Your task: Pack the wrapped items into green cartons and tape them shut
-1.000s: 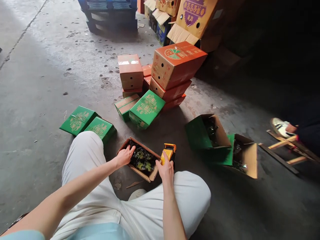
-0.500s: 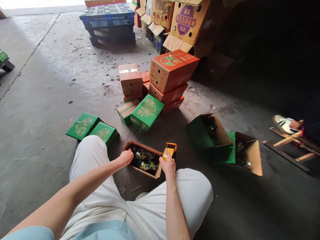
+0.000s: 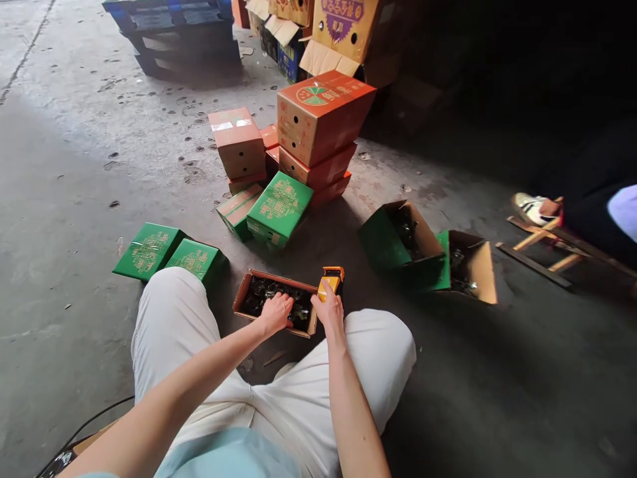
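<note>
An open cardboard box (image 3: 243, 292) stands on the floor between my knees, its flaps up or folded out of sight. Dark, shiny plastic-wrapped items (image 3: 259, 292) fill it; what they wrap is hard to make out. Reaching over the near edge, my left hand (image 3: 277, 313) lies on top of these items with its fingers stretched out. At the box's right end my right hand (image 3: 328, 311) grips a yellow-orange tape dispenser (image 3: 328, 289), held against or just beside the rim.
Closed green boxes (image 3: 149, 249) sit beyond my left knee, and another green box (image 3: 279, 206) leans near stacked orange boxes (image 3: 323, 116). Open green boxes (image 3: 403, 239) with dark contents stand to the right. Past them is a person's shoe (image 3: 532, 207) by a wooden stool (image 3: 547, 245). Blue pallets (image 3: 174, 26) lie behind.
My left hand has moved from the box's left end rightward onto the wrapped items. The right hand still holds the tape dispenser at the right end. The view has shifted slightly.
</note>
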`<action>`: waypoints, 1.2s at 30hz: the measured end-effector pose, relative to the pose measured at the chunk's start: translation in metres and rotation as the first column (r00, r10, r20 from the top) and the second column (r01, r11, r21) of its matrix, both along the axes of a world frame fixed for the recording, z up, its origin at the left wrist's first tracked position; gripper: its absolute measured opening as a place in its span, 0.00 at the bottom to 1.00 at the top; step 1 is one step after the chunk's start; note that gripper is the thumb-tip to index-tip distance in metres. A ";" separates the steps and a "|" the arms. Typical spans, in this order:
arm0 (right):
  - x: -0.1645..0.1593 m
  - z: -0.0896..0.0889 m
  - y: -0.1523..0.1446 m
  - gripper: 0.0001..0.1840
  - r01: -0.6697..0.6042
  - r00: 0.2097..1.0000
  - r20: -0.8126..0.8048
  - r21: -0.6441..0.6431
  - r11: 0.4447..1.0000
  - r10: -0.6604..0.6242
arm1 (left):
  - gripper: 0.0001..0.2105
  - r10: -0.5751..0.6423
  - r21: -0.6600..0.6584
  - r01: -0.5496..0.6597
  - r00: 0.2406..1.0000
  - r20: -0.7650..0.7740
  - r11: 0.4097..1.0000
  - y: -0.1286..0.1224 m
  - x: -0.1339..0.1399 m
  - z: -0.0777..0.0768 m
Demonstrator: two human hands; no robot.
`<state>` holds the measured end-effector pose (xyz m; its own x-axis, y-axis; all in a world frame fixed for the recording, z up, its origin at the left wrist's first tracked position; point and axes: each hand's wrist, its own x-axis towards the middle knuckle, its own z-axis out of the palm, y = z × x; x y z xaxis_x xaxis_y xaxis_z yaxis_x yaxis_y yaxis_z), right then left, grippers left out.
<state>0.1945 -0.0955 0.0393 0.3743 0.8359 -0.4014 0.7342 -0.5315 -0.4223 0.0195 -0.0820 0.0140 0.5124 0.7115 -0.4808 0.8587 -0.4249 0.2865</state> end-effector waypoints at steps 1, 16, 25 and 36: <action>0.000 0.000 0.000 0.35 0.008 1.000 0.001 -0.003 1.000 -0.008 | 0.22 -0.024 -0.002 0.024 1.000 -0.017 1.000 0.003 0.000 -0.001; -0.002 0.001 -0.004 0.35 0.022 1.000 0.007 -0.017 1.000 -0.022 | 0.21 -0.236 0.064 0.237 0.971 -0.022 0.969 -0.002 -0.020 0.012; -0.004 -0.001 -0.004 0.34 0.036 0.999 0.034 -0.017 0.999 -0.036 | 0.13 -0.321 -0.061 0.324 0.945 0.060 0.944 0.008 -0.015 0.002; -0.003 -0.004 0.002 0.36 0.044 0.997 0.068 -0.040 0.998 -0.041 | 0.14 -0.226 -0.240 0.227 0.974 0.031 0.944 0.009 0.006 0.001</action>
